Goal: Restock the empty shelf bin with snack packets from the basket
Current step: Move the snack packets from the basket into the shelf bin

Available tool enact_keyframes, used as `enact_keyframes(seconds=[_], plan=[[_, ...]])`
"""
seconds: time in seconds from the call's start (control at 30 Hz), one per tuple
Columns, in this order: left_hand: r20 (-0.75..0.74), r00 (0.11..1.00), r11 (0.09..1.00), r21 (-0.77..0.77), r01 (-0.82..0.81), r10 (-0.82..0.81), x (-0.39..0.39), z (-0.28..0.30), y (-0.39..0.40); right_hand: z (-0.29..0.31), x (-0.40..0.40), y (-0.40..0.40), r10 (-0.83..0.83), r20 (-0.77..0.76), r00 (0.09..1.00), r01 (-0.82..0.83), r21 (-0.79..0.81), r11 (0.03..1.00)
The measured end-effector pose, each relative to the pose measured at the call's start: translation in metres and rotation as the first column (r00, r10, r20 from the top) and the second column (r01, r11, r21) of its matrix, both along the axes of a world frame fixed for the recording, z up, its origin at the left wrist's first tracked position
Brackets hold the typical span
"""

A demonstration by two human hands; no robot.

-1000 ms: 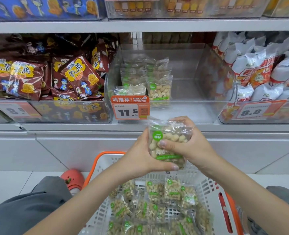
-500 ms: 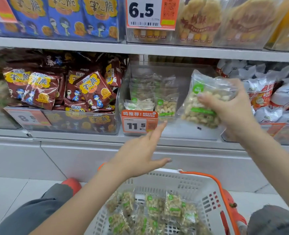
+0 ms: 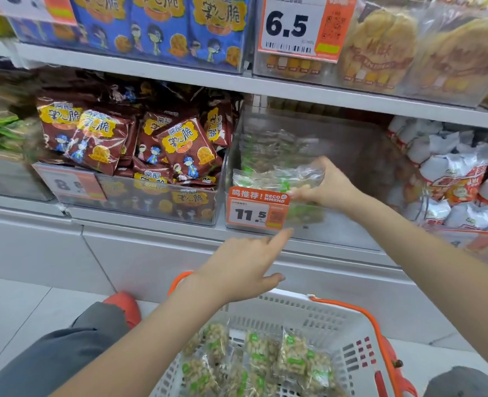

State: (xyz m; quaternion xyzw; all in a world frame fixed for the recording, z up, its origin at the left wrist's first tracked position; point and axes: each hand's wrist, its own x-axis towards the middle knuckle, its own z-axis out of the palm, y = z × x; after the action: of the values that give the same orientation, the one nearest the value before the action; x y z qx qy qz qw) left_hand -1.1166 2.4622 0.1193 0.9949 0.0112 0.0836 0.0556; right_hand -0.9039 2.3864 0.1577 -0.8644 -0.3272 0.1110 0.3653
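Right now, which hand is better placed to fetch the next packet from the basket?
Left. The left hand hangs open above the white plastic basket, while the right hand grips a clear nut packet inside the transparent shelf bin.

Right hand, arm extended forward, fingers curled in a grip; left hand held lower, palm down, index finger and thumb extended.

A shop aisle is shown: white shelves are stocked with clear bins of packaged snacks, brown packets on one side and white bags on the other. Orange price tags marked 6.5 and 11.5 are clipped to the bins, and a white shopping basket with orange handles is set on the tiled floor.
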Motion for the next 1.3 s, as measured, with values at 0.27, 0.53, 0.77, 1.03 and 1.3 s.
enact_keyframes(seconds=[0.27,0.53,0.77,1.03,1.3], plan=[[0.027,1.0,1.0,0.022,0.004,-0.005,0.001,0.001,0.001,0.003,0.013,-0.013,0.059,-0.002,0.998,-0.059,-0.028,0.998],[-0.03,0.999,0.997,0.071,0.024,-0.022,0.004,-0.005,-0.003,-0.002,0.015,-0.005,0.052,0.174,0.983,-0.024,-0.162,0.987],[-0.082,0.997,0.997,0.076,0.007,0.0,0.003,-0.017,0.004,-0.01,0.009,-0.023,0.05,0.247,0.968,-0.036,-0.06,0.998],[-0.257,0.965,0.997,-0.048,-0.067,0.053,0.004,-0.062,0.022,-0.076,-0.064,-0.095,-0.255,0.656,0.71,0.074,0.291,0.954],[-0.615,0.755,0.851,-0.25,-0.461,0.228,-0.025,-0.187,0.033,-0.238,-0.088,-0.144,0.063,0.195,0.979,0.013,-0.368,0.93]])
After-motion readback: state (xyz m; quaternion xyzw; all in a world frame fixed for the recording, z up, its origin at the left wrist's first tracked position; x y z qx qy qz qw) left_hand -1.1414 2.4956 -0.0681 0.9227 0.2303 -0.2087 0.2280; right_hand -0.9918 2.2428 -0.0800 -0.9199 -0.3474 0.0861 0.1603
